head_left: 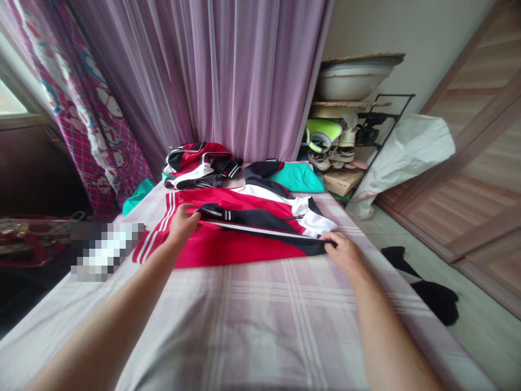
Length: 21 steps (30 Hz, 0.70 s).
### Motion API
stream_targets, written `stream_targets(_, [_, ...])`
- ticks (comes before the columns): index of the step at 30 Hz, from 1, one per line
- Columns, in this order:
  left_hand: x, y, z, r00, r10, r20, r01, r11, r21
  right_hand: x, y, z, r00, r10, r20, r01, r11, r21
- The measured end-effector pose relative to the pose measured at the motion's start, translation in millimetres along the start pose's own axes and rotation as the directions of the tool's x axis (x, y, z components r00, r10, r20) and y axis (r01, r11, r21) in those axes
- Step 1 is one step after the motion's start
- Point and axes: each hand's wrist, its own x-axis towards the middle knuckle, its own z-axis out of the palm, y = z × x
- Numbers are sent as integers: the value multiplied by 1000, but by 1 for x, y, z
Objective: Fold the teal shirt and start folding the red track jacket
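Observation:
A red, black and white track jacket (244, 245) lies spread across the bed, its striped hem towards the left. One dark sleeve with a white stripe runs across its front. Near the cuff of that sleeve, my left hand (185, 218) is closed on the cloth. At the shoulder end on the right, my right hand (341, 248) pinches the dark fabric beside the white collar (313, 218). Between my hands the sleeve stretches fairly straight. The fingertips of both hands are partly hidden by the cloth.
Behind the jacket sit a heap of red and black clothes (199, 163) and a folded teal garment (299, 176). The plaid bedsheet (252, 326) covers the bed. A shoe rack (378, 122) and a white sack (407, 152) stand right; dark cloth (435, 298) lies on the floor.

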Motion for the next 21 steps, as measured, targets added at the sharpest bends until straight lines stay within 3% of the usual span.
stream_targets(4, [-19, -39, -25, 995, 75, -68, -37, 895, 445, -5, -10, 5, 999, 4, -35, -3, 1000, 29])
stream_targets(7, [-24, -43, -35, 991, 114, -75, -47, 803, 594, -8, -17, 6, 997, -4, -74, 6, 1000, 30])
stream_targets(13, [-14, -23, -33, 984, 147, -98, -52, 772, 634, -5, -15, 1, 993, -21, -119, 20, 1000, -3])
stream_targets(17, [-7, -24, -35, 984, 158, -81, -69, 762, 643, -4, -12, 3, 989, -3, -145, 2, 1000, -4])
stream_targets(19, [-5, -27, -39, 982, 161, -95, -76, 809, 583, -4, -12, 3, 988, 23, -153, -25, 1000, -10])
stream_targets(21, [-3, -30, -44, 984, 111, -136, -44, 907, 419, -4, -12, 4, 984, 54, -168, -59, 998, -24])
